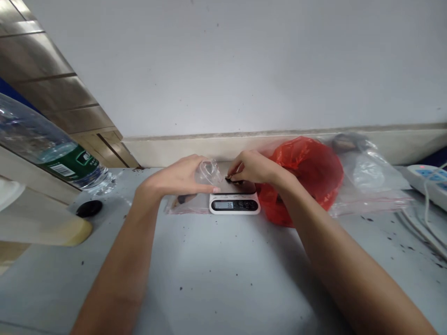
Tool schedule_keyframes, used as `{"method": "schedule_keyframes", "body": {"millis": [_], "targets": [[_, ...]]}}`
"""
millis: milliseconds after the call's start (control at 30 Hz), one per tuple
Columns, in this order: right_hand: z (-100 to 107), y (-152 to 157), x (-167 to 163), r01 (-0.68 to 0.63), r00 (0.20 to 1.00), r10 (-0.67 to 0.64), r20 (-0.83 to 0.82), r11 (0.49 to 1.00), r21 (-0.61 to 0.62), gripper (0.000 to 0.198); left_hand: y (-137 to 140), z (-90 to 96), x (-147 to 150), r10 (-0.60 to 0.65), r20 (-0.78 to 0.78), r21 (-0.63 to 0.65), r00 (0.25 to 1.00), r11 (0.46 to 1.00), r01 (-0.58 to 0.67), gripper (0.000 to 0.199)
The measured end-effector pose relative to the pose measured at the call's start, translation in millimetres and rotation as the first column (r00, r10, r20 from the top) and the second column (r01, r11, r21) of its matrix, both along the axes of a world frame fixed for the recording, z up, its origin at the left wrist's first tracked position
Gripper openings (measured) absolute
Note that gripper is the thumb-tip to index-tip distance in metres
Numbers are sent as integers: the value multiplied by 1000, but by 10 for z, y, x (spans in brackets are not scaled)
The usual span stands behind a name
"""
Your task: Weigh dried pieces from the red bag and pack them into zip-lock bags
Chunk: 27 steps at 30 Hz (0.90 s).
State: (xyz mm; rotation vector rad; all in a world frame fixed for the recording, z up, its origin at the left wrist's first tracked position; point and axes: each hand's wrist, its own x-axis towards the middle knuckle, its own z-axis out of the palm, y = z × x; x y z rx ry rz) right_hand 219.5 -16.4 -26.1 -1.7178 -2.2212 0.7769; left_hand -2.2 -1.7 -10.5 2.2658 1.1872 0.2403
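A small white digital scale [234, 210] with a lit display stands on the grey table. Above its metal plate, my right hand [249, 167] pinches a small dark piece whose kind I cannot make out. My left hand [185, 177] is at the scale's left side, fingers curved round a clear plastic bag [208, 173], its thumb reaching to the plate's edge. Beneath that hand lies a flat zip bag [193, 204] with something dark inside. Just right of the scale sits an open red plastic bag [307, 172], its contents mostly hidden.
Clear zip bags [366, 172] lie right of the red bag, against the wall. A white power strip [428, 179] with cables is at the far right. At the left are a green-labelled water bottle [75, 160], a black cap [89, 208] and a pale container [45, 223].
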Motion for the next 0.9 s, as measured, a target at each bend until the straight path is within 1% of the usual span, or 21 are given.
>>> {"method": "schedule_keyframes", "body": {"millis": [100, 133, 233, 300, 367, 500, 567, 633, 700, 733, 800, 900], "targets": [[-8, 0, 34, 29, 998, -30, -49, 999, -23, 21, -15, -1, 55, 8, -131, 27, 991, 1000, -5, 64], [-13, 0, 48, 36, 997, -38, -65, 999, -27, 20, -16, -2, 66, 4, -143, 25, 990, 1000, 0, 67], [-37, 11, 93, 61, 985, -63, -160, 998, -16, 16, -8, -18, 78, -13, -145, 13, 989, 1000, 16, 69], [-58, 28, 118, 80, 967, -77, -241, 997, 2, 15, 4, -34, 78, -16, -147, 8, 989, 1000, 18, 70], [-76, 51, 137, 99, 953, -90, -289, 995, 16, 15, 13, -48, 79, -25, -158, -1, 987, 1000, 25, 72], [-78, 89, 172, 124, 925, -95, -368, 991, 58, 15, 20, -56, 72, -15, -149, 19, 989, 1000, 18, 67], [-49, 90, 192, 135, 880, -77, -469, 987, 91, 9, 22, -52, 58, -14, -113, 27, 994, 999, 17, 64], [-1, 76, 200, 151, 807, -50, -588, 981, 124, 2, 20, -41, 46, -49, -59, 22, 997, 999, 50, 65], [56, 44, 177, 161, 741, -17, -672, 975, 153, 6, 10, -22, 43, -73, -12, 12, 997, 997, 73, 70], [83, 23, 150, 159, 726, -3, -687, 974, 164, 7, 2, -11, 47, -67, 0, 6, 998, 998, 67, 71], [123, -25, 64, 154, 742, 13, -671, 970, 189, 7, -16, 9, 62, -16, 20, 11, 1000, 1000, 16, 74], [145, -87, -103, 128, 800, 51, -598, 959, 253, 2, -28, 24, 82, 36, 75, 9, 996, 999, -37, 76]]}}
